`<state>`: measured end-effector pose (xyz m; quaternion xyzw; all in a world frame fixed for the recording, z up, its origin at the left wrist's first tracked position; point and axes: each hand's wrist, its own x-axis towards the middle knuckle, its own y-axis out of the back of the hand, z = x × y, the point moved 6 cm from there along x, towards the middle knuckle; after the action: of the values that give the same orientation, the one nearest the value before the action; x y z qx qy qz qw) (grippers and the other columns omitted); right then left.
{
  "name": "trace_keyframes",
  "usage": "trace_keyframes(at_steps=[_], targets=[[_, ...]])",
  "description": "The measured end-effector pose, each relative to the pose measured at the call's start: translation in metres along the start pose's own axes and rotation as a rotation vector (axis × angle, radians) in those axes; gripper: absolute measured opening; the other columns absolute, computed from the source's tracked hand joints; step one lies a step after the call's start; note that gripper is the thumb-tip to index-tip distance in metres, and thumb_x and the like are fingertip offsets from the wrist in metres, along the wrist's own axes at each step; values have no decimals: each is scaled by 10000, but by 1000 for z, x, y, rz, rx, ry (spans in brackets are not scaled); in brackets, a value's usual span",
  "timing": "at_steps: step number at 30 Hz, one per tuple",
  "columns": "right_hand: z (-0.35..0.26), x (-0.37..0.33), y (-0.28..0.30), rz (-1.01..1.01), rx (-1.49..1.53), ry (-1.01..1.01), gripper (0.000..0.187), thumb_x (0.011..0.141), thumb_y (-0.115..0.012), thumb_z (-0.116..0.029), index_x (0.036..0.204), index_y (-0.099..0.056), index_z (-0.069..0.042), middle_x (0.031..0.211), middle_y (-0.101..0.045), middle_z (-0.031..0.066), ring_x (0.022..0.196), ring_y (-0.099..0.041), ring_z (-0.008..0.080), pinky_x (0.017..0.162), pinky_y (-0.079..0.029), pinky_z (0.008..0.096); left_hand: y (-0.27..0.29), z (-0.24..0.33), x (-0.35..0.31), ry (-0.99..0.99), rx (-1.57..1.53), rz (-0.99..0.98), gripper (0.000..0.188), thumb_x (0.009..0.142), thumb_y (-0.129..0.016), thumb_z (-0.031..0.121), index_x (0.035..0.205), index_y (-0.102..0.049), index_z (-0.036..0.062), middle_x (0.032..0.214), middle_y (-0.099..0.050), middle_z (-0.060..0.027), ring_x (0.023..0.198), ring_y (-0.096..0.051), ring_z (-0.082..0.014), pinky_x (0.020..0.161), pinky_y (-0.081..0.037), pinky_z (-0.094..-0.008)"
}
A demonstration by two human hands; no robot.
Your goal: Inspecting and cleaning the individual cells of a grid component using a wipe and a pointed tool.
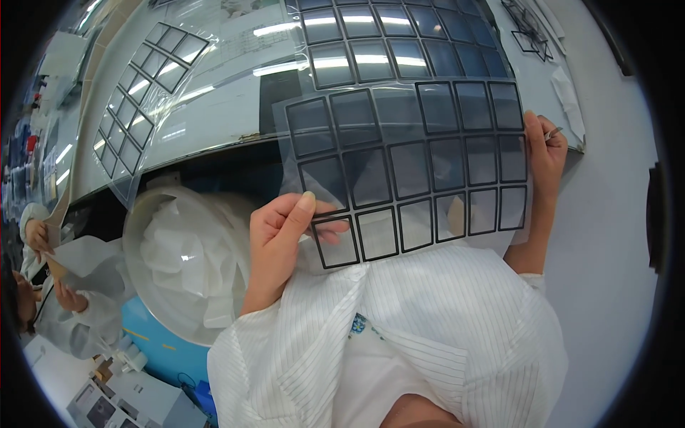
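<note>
A clear film sheet (446, 167) carrying rows of black rectangular frames is held in front of my chest, partly over the table edge. One place in its upper row has no black frame. My left hand (275, 232) pinches the sheet's lower left edge, thumb on top and fingers showing through the film underneath. At the right edge, my right hand (546, 153) grips the sheet; a thin metal tool (553, 133), perhaps tweezers, sticks out between its fingers. Beyond it on the table lies a similar framed sheet (407, 57).
Another clear sheet with fewer black frames (132, 125) lies on the glass-topped table (214, 121), overhanging its left front edge. Loose black frames (528, 32) lie at the far right. Below the table stands a round bin (133, 271) of white scraps. A co-worker's hand (37, 235) shows at left.
</note>
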<state>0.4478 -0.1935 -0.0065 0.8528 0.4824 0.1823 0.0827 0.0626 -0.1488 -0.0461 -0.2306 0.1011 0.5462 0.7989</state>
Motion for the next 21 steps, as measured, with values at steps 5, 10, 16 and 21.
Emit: trace_keyframes(at_steps=[5,10,16,21], targets=[[2,-3,-4,0,11,-86,329,992,-568,-173,680,-531,-76,649,-405,-92,574,-309,-8,516,-218,189,4,-2,-2,16,8,24,299,984,-537,208,933,-666,-57,770,-701,-158,655,-689,-208,587,-538,-291],[3,-1,-4,3,25,-56,320,987,-576,-177,683,-548,-78,638,-409,-93,556,-310,-10,503,-215,187,4,1,1,13,9,20,293,982,-538,204,929,-661,-57,781,-700,-148,666,-694,-211,581,-534,-285],[-14,2,-8,19,-21,-36,335,974,-588,-165,657,-545,-65,604,-423,-73,536,-322,0,495,-230,191,7,5,3,-36,8,63,296,987,-531,202,923,-659,-57,763,-698,-149,660,-686,-202,580,-524,-279],[-19,16,-20,-62,15,-39,344,966,-595,-171,647,-556,-49,583,-455,-51,503,-354,6,484,-264,187,21,23,13,-138,43,55,305,989,-527,190,907,-651,-76,728,-689,-153,601,-669,-192,568,-529,-279]])
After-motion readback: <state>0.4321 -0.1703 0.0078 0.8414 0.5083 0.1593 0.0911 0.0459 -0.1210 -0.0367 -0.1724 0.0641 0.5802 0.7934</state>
